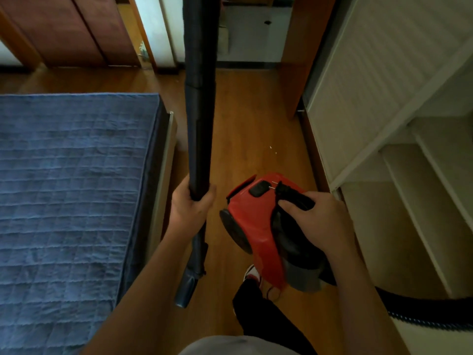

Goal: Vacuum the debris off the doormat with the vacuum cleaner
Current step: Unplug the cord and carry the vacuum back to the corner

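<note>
My left hand (pixel 190 204) is wrapped around a long black vacuum tube (pixel 199 111) that points up and away, past the top of the view. Its lower end (pixel 188 288) hangs open above the floor. My right hand (pixel 320 219) grips the black carry handle of the red vacuum cleaner body (pixel 253 226), held in the air above the wooden floor. A black ribbed hose (pixel 430 313) curves off at the lower right. No doormat is in view. A few small white specks (pixel 272 149) lie on the floor ahead.
A bed with a blue quilted cover (pixel 71 196) fills the left side. White shelving (pixel 409 175) stands on the right. A narrow strip of wooden floor (pixel 250 124) runs between them toward a doorway (pixel 256 34). My leg and shoe (pixel 252 275) are below the vacuum.
</note>
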The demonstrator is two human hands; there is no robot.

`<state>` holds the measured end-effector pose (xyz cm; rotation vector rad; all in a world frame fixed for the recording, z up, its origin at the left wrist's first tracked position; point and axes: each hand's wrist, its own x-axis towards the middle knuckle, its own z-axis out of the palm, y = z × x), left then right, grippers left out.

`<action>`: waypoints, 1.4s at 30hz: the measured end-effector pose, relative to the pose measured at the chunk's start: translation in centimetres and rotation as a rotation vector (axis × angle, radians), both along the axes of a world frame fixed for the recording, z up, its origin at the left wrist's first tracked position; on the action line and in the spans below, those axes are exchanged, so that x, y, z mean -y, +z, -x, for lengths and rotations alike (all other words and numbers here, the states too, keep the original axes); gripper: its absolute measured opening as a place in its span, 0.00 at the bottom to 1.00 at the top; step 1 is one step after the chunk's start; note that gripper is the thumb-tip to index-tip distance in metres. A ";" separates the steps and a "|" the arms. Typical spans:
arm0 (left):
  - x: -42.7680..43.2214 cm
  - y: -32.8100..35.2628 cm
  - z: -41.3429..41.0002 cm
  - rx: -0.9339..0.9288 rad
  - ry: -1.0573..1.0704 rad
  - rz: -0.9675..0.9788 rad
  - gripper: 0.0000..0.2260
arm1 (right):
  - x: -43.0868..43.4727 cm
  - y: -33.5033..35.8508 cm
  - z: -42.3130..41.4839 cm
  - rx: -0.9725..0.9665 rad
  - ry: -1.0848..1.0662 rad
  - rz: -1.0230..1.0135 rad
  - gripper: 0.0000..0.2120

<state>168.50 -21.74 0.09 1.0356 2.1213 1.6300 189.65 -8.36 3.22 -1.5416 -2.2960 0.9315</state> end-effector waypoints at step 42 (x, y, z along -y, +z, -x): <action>-48.1 0.3 43.8 0.077 0.068 0.005 0.10 | -51.0 0.3 45.6 0.083 0.096 0.075 0.17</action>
